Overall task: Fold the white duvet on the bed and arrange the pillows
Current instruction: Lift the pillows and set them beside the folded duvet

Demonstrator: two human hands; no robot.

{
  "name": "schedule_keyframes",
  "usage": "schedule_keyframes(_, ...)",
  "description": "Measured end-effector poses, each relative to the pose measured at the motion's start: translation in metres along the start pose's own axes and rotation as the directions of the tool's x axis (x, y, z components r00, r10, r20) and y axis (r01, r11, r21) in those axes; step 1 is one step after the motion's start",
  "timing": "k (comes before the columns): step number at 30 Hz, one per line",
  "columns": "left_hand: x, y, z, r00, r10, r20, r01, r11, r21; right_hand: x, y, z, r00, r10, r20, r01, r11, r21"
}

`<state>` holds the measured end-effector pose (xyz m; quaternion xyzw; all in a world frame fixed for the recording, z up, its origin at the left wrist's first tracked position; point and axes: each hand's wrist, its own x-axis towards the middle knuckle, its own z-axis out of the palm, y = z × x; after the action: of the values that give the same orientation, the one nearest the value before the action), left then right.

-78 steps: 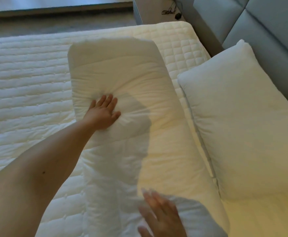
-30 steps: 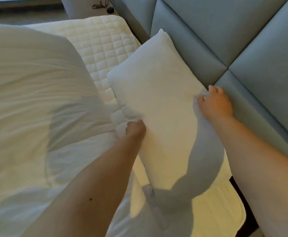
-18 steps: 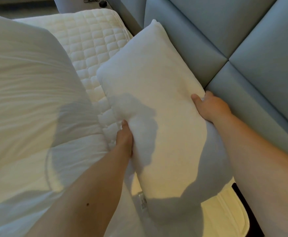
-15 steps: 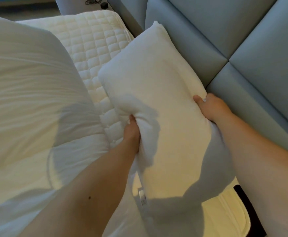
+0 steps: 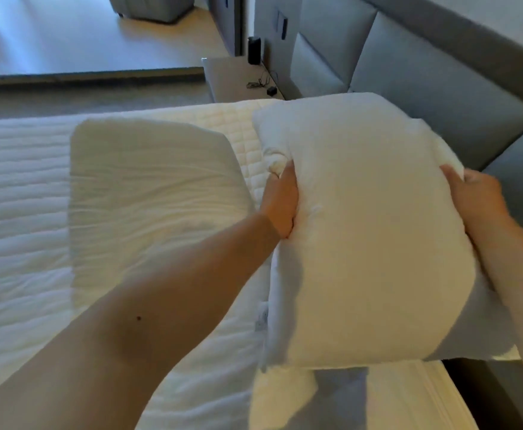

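Note:
A plump white pillow (image 5: 368, 231) is lifted off the bed near the grey headboard, held between both hands. My left hand (image 5: 280, 203) grips its left edge, fingers dug into the fabric. My right hand (image 5: 474, 197) clasps its right edge. To the left, the folded white duvet (image 5: 148, 193) lies flat as a long pad across the quilted mattress (image 5: 21, 187). The pillow hides the mattress behind and beneath it.
A padded grey headboard (image 5: 440, 97) runs along the right. A bedside table (image 5: 238, 79) beyond the bed's far edge holds a dark cylinder (image 5: 254, 50) and a tangled cable with a plug (image 5: 264, 85). Floor and a grey seat lie further back.
Both hands have raised the pillow off the mattress and away from the headboard. The view has tilted up, so the folded duvet, bedside table and floor now show.

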<state>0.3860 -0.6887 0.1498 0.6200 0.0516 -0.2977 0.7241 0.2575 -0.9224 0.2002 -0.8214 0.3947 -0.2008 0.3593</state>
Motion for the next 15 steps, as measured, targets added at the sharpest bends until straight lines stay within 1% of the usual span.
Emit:
schedule_keyframes(2, -0.023, 0.04, -0.027, 0.998, 0.064, 0.001, -0.064, 0.996, 0.067, -0.025, -0.023, 0.01, 1.0, 0.008, -0.013, -0.007, 0.994, 0.109)
schedule_keyframes(3, -0.029, 0.056, -0.045, 0.994, 0.111, -0.026, -0.108, 0.989, 0.098, -0.039, -0.036, 0.018, 1.0, 0.019, -0.012, -0.017, 0.986, 0.168)
schedule_keyframes(5, -0.034, 0.077, -0.087, 0.983, 0.16, -0.085, -0.145, 0.977, 0.156, -0.071, -0.065, 0.038, 0.999, 0.043, 0.003, -0.042, 0.963, 0.266)
schedule_keyframes(7, -0.054, 0.096, -0.134, 0.964, 0.249, -0.089, -0.226, 0.951, 0.209, -0.104, -0.096, 0.063, 0.999, 0.038, 0.014, -0.04, 0.948, 0.315)
schedule_keyframes(9, -0.083, 0.115, -0.186, 0.939, 0.325, -0.108, -0.298, 0.93, 0.215, -0.139, -0.128, 0.093, 0.999, 0.015, 0.031, -0.025, 0.936, 0.35)
schedule_keyframes(12, -0.121, 0.131, -0.276, 0.913, 0.376, -0.156, -0.335, 0.912, 0.235, -0.2, -0.178, 0.144, 0.997, -0.047, 0.059, 0.019, 0.911, 0.412)
schedule_keyframes(15, -0.161, 0.139, -0.372, 0.887, 0.397, -0.236, -0.328, 0.902, 0.282, -0.27, -0.226, 0.2, 0.99, -0.094, 0.108, 0.035, 0.89, 0.455)
